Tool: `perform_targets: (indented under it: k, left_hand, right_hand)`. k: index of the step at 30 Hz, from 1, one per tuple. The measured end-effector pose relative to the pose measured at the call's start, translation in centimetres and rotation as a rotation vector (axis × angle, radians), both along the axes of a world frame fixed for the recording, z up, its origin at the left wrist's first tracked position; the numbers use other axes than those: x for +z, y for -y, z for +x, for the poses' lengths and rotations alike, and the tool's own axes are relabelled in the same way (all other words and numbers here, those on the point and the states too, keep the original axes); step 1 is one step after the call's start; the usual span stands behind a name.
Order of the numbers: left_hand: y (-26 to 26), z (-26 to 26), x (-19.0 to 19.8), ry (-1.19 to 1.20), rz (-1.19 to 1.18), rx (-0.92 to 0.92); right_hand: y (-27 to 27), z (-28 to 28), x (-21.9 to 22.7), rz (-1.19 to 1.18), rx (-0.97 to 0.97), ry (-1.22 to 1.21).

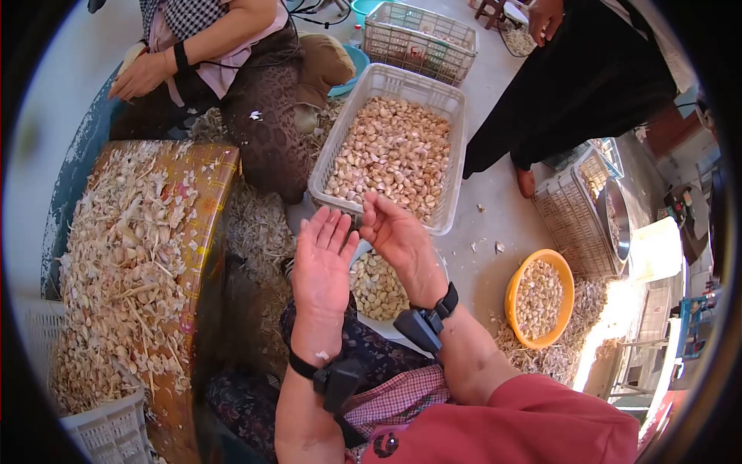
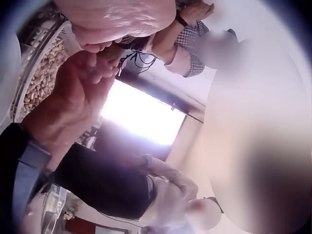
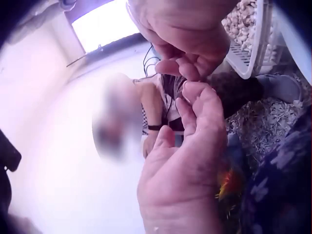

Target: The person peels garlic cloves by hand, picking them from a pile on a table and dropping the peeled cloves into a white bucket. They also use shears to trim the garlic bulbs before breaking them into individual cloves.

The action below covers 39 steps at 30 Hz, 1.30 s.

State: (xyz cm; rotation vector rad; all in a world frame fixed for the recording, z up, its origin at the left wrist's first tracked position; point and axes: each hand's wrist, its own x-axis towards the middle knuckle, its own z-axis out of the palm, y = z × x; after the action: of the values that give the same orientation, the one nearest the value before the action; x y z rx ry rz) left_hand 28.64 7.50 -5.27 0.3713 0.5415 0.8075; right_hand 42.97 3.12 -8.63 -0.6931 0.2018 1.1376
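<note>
Two bare hands reach forward over a work area strewn with garlic, seen from above. The left hand (image 1: 321, 267) lies palm up, fingers extended and close together. The right hand (image 1: 408, 251) faces it with fingers relaxed and slightly bent, palm turned inward. The fingertips of the two are very near each other; whether they touch is hard to tell.

Just beyond the hands, a pale plastic crate (image 1: 420, 87) on the floor holds a deep layer of unpeeled garlic cloves (image 1: 398, 147). Partly hidden beneath the hands, a white basin (image 1: 380, 325) holds paler cloves.

To the left, a low table (image 1: 215, 174) has a glossy patterned brown and yellow cover, heaped with garlic pieces, papery skins and dry stalks. More skins litter the ground beside it.

The smooth grey floor (image 1: 483, 220) carries a few stray scraps. On the right stands an orange basin (image 1: 569, 288) of cloves, with skins around it; beyond it, a metal bowl (image 1: 616, 220) rests against another crate (image 1: 568, 213).

A seated person (image 1: 209, 54) is at upper left and a standing person in dark trousers (image 1: 580, 85) at upper right. The left wrist view shows a bright rectangular opening (image 2: 139, 114) in the room.
</note>
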Motion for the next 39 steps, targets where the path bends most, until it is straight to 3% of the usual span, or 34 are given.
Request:
perform_targets:
  k: [2, 4, 5, 6, 8, 10, 12, 14, 15, 16, 18, 19, 20, 22, 23, 24, 25, 26, 27, 29, 36, 39]
  left_hand:
    - [1.7, -3.0, 2.9, -0.155, 0.115, 0.111]
    - [2.9, -5.1, 4.5, -0.314, 0.209, 0.239]
    - [3.2, -6.3, 5.0, -0.585, 0.708, 0.298]
    - [3.6, -8.3, 5.7, -0.903, 1.197, 0.337]
    - [3.7, -11.5, 7.0, -1.507, 1.542, 0.256]
    - [3.4, -14.7, 6.1, -1.324, 1.433, 0.385]
    - [3.9, -17.9, 4.9, -1.416, 1.296, 0.499]
    - [4.5, -22.0, 2.5, -1.271, 0.876, 0.575]
    - [4.9, -23.3, 3.2, -1.335, 0.979, 0.678]
    - [5.1, -24.1, 4.5, -1.397, 1.086, 0.781]
    - [5.4, -25.4, 5.9, -1.346, 1.045, 0.863]
    - [5.5, -26.1, 6.1, -1.297, 0.997, 0.917]
    - [5.3, -26.8, 6.1, -1.296, 0.975, 0.925]
    - [3.8, -28.6, 6.1, -0.858, 0.493, 1.219]
    - [3.0, -29.6, 6.2, -0.855, 0.481, 1.221]
    - [2.4, -30.6, 6.3, -0.799, 0.436, 1.311]
    - [2.2, -31.5, 6.2, -0.744, 0.388, 1.398]
    - [2.4, -32.1, 5.8, -0.744, 0.374, 1.395]
    - [2.7, -32.6, 5.4, -0.753, 0.342, 1.323]
    - [3.3, -33.1, 4.6, -0.755, 0.300, 1.247]
    - [3.6, -34.1, 3.9, -0.635, 0.252, 1.122]
    - [3.5, -33.9, 3.8, -0.594, 0.244, 1.130]
  right_hand:
    - [0.1, -3.7, 3.6, 0.204, 0.406, 0.223]
    - [-0.4, -8.5, 6.6, 0.112, 0.475, 0.434]
    - [-1.0, -10.9, 6.8, 0.146, 0.490, 0.352]
    - [-1.2, -12.7, 5.8, 0.389, 0.618, 0.039]
    - [0.3, -16.8, 9.0, 0.397, 0.536, 0.543]
    - [0.6, -16.4, 11.9, 0.481, 0.876, 0.403]
    - [-0.1, -17.4, 14.0, 0.346, 1.147, 0.648]
    - [-0.6, -18.3, 17.6, 0.865, 1.141, 0.931]
    - [-0.7, -19.5, 19.3, 0.886, 1.157, 0.943]
    - [-0.5, -21.2, 20.9, 1.157, 1.113, 0.818]
    - [-0.4, -24.6, 22.6, 1.654, 0.989, 0.503]
    - [-1.6, -25.4, 22.3, 1.663, 1.009, 0.497]
    - [-3.8, -25.9, 21.3, 1.491, 1.169, 0.690]
    - [-8.4, -26.7, 18.6, 1.072, 1.433, 1.062]
    - [-10.0, -30.5, 17.5, 0.689, 1.295, 1.273]
    - [-11.9, -33.2, 13.5, 0.716, 1.201, 1.314]
    - [-12.6, -35.3, 11.3, 0.778, 1.112, 1.520]
    - [-12.9, -36.8, 10.0, 0.835, 1.010, 1.724]
    - [-12.6, -37.8, 9.2, 0.826, 1.022, 1.728]
    - [-11.7, -38.9, 8.1, 0.660, 0.817, 2.275]
    - [-13.1, -37.5, 8.6, 0.829, 0.878, 2.216]
    - [-13.5, -36.5, 9.0, 0.503, 1.304, 1.050]
